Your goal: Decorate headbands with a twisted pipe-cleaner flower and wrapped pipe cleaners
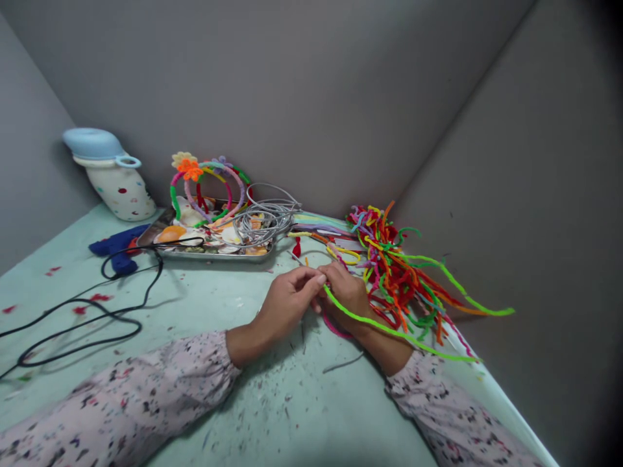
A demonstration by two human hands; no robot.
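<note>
In the middle of the table my hands meet, fingers closed. The thumb and fingers of my left hand [287, 301] pinch a bright green pipe cleaner [389, 331] near its end. Its long free part trails right across my right wrist. My right hand [344, 292] is curled around a partly covered wire hoop, its grip largely hidden. A pink wrapped section [335, 327] of this hoop shows below the hands. A bare grey wire end [294, 257] sticks out at the upper left of the fingers.
Right of my hands lies a tangled heap of coloured pipe cleaners [389, 279]. Behind stands a metal tray [214, 257] with coiled wire [270, 217] and wrapped headbands [243, 188]. At left are a blue glue gun [121, 250], its black cord [87, 301] and a bottle [117, 181].
</note>
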